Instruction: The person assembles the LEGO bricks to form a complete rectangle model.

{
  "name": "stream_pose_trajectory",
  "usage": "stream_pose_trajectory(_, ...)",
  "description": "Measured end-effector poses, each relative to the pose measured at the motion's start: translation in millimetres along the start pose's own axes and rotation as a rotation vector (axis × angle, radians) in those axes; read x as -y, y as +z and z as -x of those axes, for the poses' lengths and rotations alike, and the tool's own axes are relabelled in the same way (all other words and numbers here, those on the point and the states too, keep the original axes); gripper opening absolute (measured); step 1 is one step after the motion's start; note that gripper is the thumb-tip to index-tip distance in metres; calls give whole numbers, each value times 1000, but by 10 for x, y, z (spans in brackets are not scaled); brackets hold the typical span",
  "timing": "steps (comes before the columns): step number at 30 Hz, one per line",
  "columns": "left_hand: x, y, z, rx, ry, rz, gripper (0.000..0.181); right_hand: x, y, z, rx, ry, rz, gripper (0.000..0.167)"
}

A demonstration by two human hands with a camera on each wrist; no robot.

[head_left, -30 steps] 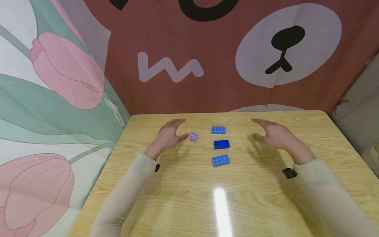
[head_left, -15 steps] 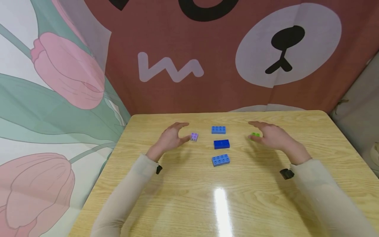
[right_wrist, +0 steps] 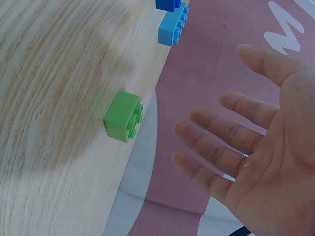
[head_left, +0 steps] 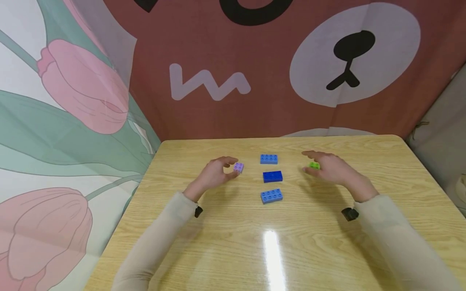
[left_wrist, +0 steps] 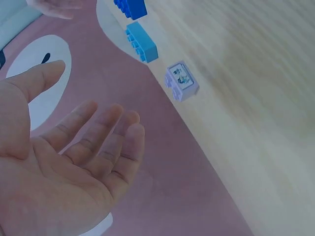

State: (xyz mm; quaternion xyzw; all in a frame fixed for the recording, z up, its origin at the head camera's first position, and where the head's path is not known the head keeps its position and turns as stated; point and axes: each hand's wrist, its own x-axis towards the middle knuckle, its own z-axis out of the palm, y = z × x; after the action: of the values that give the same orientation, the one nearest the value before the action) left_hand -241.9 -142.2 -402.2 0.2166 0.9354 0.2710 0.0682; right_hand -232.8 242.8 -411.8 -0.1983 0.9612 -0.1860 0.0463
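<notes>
My left hand [head_left: 214, 173] hovers beside a small purple building block [head_left: 238, 167], thumb and fingers spread apart around its near side. In the left wrist view that purple block [left_wrist: 182, 81] has a printed picture on one side, and the palm [left_wrist: 59, 182] holds nothing. Over on the right, my right hand [head_left: 333, 167] is above the table by a small green building block [head_left: 314, 165]. The right wrist view has the green block [right_wrist: 123, 116] apart from the relaxed fingers [right_wrist: 216, 147]. Neither hand appears to touch a block.
Between the hands, three blue blocks lie in a column: a light one [head_left: 268, 159] at the back, a dark one [head_left: 272, 176] in the middle, another light one [head_left: 271, 196] in front. Behind the wooden table [head_left: 233, 250] hangs a printed curtain [head_left: 255, 113].
My left hand has moved right and slightly nearer, toward the purple block. The right hand has shifted a little left, so the green block shows more. No block has moved.
</notes>
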Motion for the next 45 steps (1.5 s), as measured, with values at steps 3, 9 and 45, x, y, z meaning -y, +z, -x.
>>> stream_pose_trajectory(3,-1,43,-5,7,15,12,48,10,19,-10,3,0,-10,67)
stream_pose_trajectory(9,-10,96,-2,33,32,56,47,49,50,-18,6,-13,-30,64)
stream_pose_trajectory(45,-137,515,-49,158,38,123,43,108,334,-229,44,-64,-128,51)
